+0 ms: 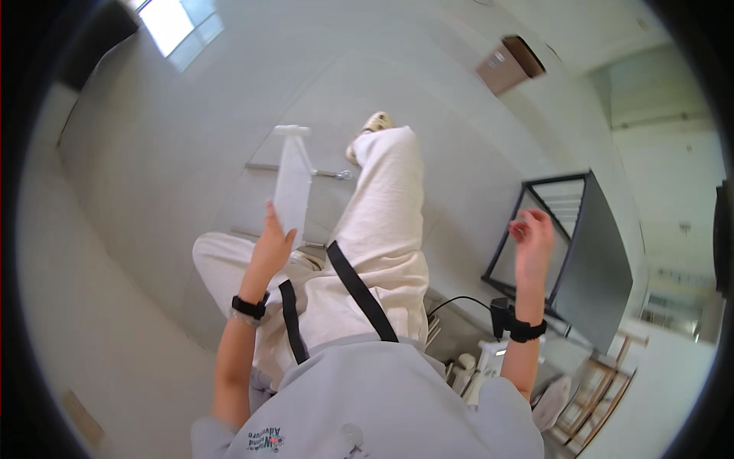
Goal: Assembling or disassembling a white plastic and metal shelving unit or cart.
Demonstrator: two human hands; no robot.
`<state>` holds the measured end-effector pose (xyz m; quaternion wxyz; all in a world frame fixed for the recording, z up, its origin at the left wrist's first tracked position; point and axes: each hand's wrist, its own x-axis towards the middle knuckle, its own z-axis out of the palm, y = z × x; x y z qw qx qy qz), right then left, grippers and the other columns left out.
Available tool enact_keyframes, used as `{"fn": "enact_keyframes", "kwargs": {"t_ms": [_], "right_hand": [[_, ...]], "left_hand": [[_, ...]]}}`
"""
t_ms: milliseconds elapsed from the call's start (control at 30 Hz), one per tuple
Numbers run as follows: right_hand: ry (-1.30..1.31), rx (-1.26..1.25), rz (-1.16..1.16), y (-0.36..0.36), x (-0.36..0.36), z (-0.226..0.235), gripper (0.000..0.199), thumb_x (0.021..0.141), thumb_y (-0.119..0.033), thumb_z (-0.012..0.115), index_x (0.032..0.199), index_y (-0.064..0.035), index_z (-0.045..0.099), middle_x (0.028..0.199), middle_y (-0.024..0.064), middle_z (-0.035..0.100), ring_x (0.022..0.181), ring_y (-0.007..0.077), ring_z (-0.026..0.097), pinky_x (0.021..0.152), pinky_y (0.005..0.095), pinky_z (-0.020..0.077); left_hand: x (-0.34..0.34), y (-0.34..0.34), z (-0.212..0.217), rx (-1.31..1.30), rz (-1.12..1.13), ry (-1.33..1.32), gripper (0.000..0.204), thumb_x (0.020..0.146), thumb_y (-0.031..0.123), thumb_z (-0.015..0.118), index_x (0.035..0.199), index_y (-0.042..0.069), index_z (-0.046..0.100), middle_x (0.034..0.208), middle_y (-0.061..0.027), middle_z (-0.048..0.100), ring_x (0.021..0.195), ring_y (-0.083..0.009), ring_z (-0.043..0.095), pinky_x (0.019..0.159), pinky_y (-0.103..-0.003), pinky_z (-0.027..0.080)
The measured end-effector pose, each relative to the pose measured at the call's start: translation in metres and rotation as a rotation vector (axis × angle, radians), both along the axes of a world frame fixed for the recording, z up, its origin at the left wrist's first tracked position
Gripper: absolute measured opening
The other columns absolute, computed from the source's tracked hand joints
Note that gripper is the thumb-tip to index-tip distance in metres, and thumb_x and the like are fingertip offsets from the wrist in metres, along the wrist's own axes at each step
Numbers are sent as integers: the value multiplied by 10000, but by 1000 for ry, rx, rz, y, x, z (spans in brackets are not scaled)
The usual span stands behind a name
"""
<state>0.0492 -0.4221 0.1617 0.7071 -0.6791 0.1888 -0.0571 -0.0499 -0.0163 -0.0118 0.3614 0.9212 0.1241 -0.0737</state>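
Observation:
My left hand [271,243] grips the lower end of a long, flat white panel with a short crosspiece at its far end [289,183]. The panel stands up at a slant in front of my bent left leg. Behind it, a thin metal rod with a ring-like end [333,174] lies on the floor, and another thin rod [246,233] is partly hidden by my leg and hand. My right hand [532,233] is raised at the right, its fingers curled together and slightly blurred. Whether anything small is between those fingers cannot be made out.
A black-framed stand with a dark top [592,252] is just right of my right hand. An open cardboard box [511,66] sits at the far right. By my right hip are white parts [466,367] and a black cable [459,300]; a wooden rack [600,394] is at lower right.

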Motion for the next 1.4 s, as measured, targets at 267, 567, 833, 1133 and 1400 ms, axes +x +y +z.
{"fn": "enact_keyframes", "kwargs": {"t_ms": [267,567,833,1133,1400], "right_hand": [[-121,-258,981,224,59,-55,190,837,-119,578,963,12,526,863,86,581,676,154,595,618,263,483],[-49,-161,1168,249,-3,-67,181,859,-130,575,973,3,533,849,76,599,746,133,610,651,236,475],[50,-79,892,169,-8,-114,103,877,-71,529,933,14,540,788,76,591,706,136,597,639,254,514],[28,-20,832,168,-4,-118,95,891,-64,511,941,12,538,779,71,582,707,128,587,646,254,515],[-70,-35,824,181,19,-108,96,884,-66,521,940,10,541,781,65,584,702,123,582,636,249,517]], "left_hand": [[6,-4,-14,25,50,18,782,827,95,535,1353,-117,-3,1104,-339,424,854,-470,537,741,-480,462],[16,1,-32,-33,270,18,481,820,107,558,1200,-72,324,940,-307,565,848,-450,568,713,-500,461],[14,26,-39,90,342,51,272,819,156,591,957,-14,429,794,-272,598,784,-451,575,680,-509,462],[-2,55,-34,114,423,-99,273,814,188,613,925,-19,475,789,-267,594,781,-452,568,670,-505,447],[-13,74,45,225,549,-306,279,815,197,619,975,-3,509,749,-234,596,746,-418,576,628,-465,465]]}}
